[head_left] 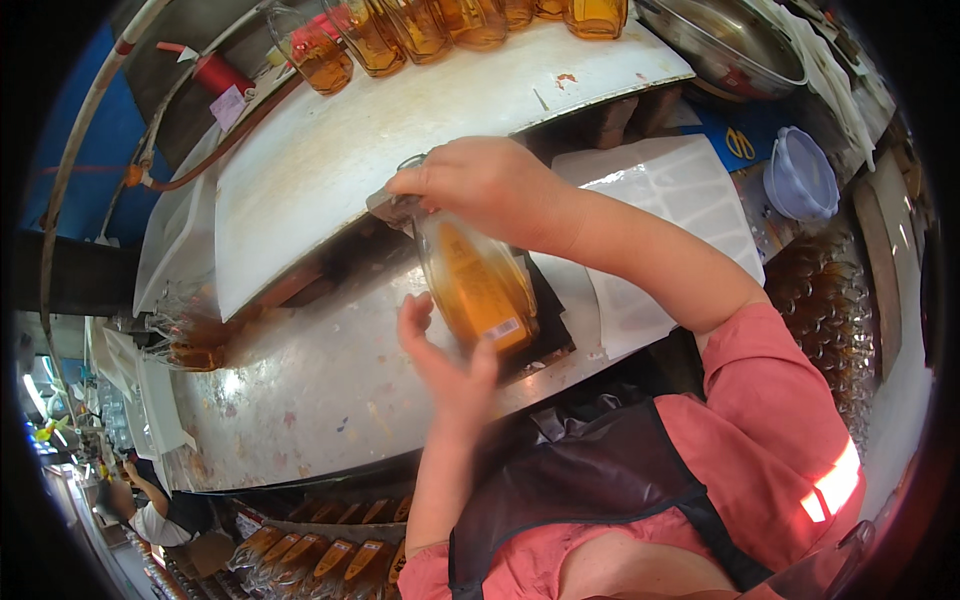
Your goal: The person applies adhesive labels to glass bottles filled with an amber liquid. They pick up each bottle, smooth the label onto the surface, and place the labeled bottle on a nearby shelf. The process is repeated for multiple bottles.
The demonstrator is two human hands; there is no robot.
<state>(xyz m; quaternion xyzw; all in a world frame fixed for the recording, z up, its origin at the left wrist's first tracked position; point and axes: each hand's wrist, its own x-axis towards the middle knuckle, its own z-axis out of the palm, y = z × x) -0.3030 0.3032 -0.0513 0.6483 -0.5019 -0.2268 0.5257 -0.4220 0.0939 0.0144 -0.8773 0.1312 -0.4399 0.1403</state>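
Observation:
My right hand point(487, 184) grips the neck end of a clear bottle point(480, 289) of amber liquid, tilted above the metal worktable point(322, 390). An orange label with a barcode runs down the bottle's face. By my right fingertips is a greyish piece point(392, 210) that I cannot identify. My left hand point(450, 367), slightly blurred, has its fingers apart beside the bottle's base. Its thumb overlaps the lower edge of the label; whether it touches is unclear. Part of a dark flat pad point(553, 307) shows behind the bottle.
Several amber bottles point(427, 34) stand on the raised white board point(360, 127). A white plastic sheet point(652, 195), scissors point(739, 144), a lavender basket point(801, 176) and a metal basin point(739, 45) lie to the right. Packed bottles point(330, 562) fill shelving below. Another person point(161, 517) is at lower left.

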